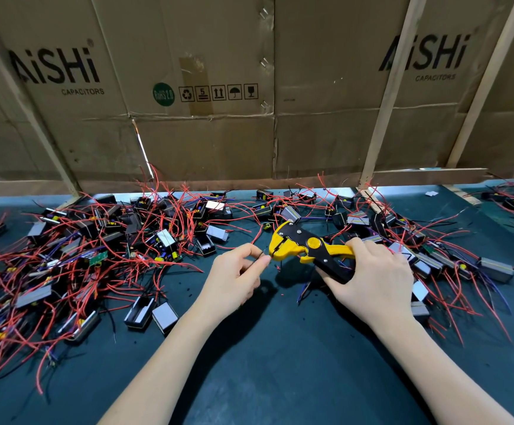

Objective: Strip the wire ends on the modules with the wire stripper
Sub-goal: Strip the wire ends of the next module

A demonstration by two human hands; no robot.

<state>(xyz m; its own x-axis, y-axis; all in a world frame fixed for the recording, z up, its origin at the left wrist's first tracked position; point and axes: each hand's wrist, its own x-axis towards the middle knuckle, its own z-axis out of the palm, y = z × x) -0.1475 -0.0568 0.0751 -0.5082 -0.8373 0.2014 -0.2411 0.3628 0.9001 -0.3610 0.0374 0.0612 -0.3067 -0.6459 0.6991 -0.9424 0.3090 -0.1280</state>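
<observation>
Flattened cardboard cartons (188, 87) are standing as a back wall behind a dark green bench mat (274, 357), and I am looking across it from the left. A thick heap of modules (102, 240) is lying there, red leads tangling over one another. Coming toward the middle, the left hand (234, 277) is pinching a thin dark wire (260, 256) between thumb and forefinger, feeding its tip toward the mouth of the wire stripper (305, 245). The right hand (372, 277) is curling round the yellow and black handles, with a second spread of modules (433, 259) lying beyond it. I cannot tell whether the wire is fully seated in the tool. If it is sitting shallow or crooked, a squeeze may nick the strands or miss the insulation, and the fingertips are sitting close to the tool's mouth.
</observation>
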